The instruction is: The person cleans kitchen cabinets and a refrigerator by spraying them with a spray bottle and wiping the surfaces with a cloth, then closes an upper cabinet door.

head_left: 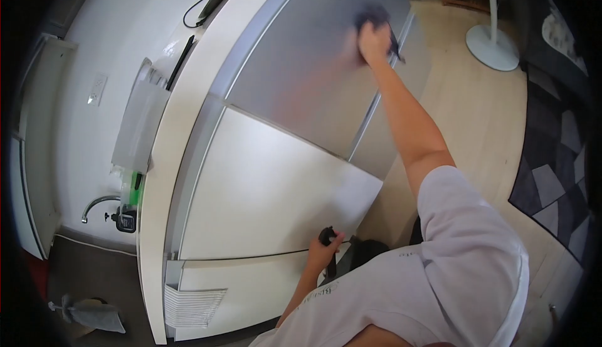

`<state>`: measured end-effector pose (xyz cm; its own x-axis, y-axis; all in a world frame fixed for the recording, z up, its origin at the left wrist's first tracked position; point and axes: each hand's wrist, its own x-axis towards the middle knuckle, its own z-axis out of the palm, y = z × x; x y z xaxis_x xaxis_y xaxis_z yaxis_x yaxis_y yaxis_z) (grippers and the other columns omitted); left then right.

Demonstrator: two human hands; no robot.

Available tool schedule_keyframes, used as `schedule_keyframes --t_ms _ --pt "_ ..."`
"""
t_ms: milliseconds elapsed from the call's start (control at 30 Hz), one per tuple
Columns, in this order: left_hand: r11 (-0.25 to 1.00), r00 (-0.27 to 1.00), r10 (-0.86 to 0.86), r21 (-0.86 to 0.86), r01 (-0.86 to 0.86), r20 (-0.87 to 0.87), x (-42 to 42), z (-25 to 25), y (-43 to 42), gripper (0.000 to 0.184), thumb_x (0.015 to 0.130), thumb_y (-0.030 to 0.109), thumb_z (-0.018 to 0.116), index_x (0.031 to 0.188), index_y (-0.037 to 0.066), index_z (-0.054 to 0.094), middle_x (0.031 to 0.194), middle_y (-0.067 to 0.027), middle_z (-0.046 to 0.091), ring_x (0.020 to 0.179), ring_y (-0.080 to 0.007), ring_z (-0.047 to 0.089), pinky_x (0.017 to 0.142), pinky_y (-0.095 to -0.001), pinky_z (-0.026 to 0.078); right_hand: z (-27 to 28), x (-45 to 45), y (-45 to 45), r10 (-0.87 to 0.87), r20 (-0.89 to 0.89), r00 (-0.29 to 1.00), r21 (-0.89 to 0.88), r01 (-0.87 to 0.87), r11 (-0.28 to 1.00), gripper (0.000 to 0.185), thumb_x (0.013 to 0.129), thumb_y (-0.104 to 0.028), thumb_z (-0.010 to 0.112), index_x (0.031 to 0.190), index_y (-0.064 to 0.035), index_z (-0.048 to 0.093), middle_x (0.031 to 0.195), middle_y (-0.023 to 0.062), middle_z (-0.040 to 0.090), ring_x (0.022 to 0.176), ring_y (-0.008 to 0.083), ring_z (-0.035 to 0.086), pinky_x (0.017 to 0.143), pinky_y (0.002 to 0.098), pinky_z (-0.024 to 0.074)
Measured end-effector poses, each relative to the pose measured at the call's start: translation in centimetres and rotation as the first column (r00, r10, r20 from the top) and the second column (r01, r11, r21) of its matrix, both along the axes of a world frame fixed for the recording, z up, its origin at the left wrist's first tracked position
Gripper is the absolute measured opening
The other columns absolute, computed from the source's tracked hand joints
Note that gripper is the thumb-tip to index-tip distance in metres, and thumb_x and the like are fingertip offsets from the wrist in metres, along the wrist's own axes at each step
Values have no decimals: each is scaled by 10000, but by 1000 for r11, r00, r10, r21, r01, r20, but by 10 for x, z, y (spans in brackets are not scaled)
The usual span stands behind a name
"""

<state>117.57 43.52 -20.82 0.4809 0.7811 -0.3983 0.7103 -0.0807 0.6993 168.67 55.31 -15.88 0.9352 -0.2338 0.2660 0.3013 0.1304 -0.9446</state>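
Note:
My right hand (374, 41) is closed on a dark cloth (371, 18), pressed against the grey, shiny upper door (307, 52) of a tall cabinet or refrigerator, near its vertical seam. Low in the view, my left hand (325, 252) is wrapped round a black object (327, 235) that looks like a nozzle or bottle top; most of it is hidden. That hand is close to the white lower door (269, 184).
To the left are a faucet (100, 203), a wall outlet (96, 90) and a dark counter (94, 278) with a grey cloth (97, 315). A round white stand base (492, 47) and a patterned rug (555, 159) lie on the right.

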Motion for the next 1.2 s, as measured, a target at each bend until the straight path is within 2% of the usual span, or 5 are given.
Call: schedule_keyframes --t_ms 167,400,767,1000,1200 --pt "999 999 -8 -43 6 -49 4 -1 4 356 791 354 734 911 32 643 735 -46 632 564 -129 587 539 -269 477 -51 51 -5 66 -567 821 -174 -198 965 667 838 -475 407 1265 28 504 1312 204 483 1219 356 448 1011 469 356" --pt "995 996 -87 -49 86 -8 40 -16 27 333 805 345 720 912 40 642 692 -39 617 559 -116 578 532 -274 453 172 35 -10 132 306 943 -52 -122 991 662 847 -355 503 1323 83 362 1397 266 350 1325 367 289 1093 427 213" --pt "979 984 -172 -120 166 -48 69 -29 50 378 798 430 705 923 78 642 723 -18 618 584 -109 574 567 -267 475 -42 158 5 87 -357 930 31 -81 996 737 843 -459 469 1357 59 361 1410 218 384 1310 357 359 1083 390 286" --pt "946 970 -218 -267 183 -109 115 -25 55 360 806 409 708 908 75 622 714 -2 592 580 -94 555 560 -256 458 149 178 -3 53 511 858 -36 -40 999 568 889 -332 484 1300 53 415 1303 278 461 1239 386 416 1053 382 302" --pt "936 972 -217 -302 180 -91 106 -50 60 330 819 379 706 868 66 615 716 -2 592 577 -87 544 553 -255 450 -71 253 -9 427 -207 880 20 -433 901 592 918 -388 431 1321 44 403 1292 223 494 1218 315 457 1008 378 353"
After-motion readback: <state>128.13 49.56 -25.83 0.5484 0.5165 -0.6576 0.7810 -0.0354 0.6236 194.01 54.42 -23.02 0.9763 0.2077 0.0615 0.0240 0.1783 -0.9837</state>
